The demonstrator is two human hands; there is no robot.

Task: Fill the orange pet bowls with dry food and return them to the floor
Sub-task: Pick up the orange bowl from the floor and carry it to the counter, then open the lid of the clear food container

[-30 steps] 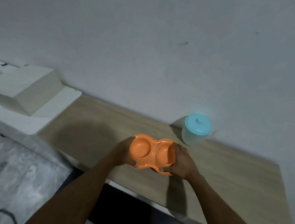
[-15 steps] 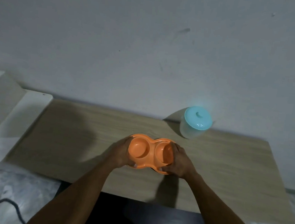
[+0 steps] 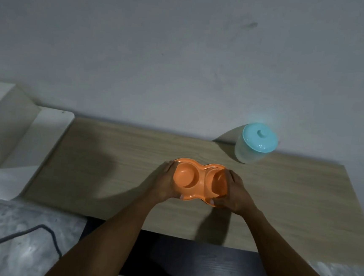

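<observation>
Orange pet bowls (image 3: 199, 181), one joined double dish, are between my two hands over the middle of the wooden table (image 3: 108, 164); I cannot tell whether they touch it. My left hand (image 3: 166, 183) grips the left end and my right hand (image 3: 235, 192) the right end, thumbs on the near rim. A blue-lidded container (image 3: 255, 144) stands upright behind them, to the right.

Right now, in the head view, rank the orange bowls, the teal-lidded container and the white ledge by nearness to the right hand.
1. orange bowls: held by the right hand at their right end.
2. teal-lidded container: farther back on the table.
3. white ledge: far left, past the table's end.
</observation>
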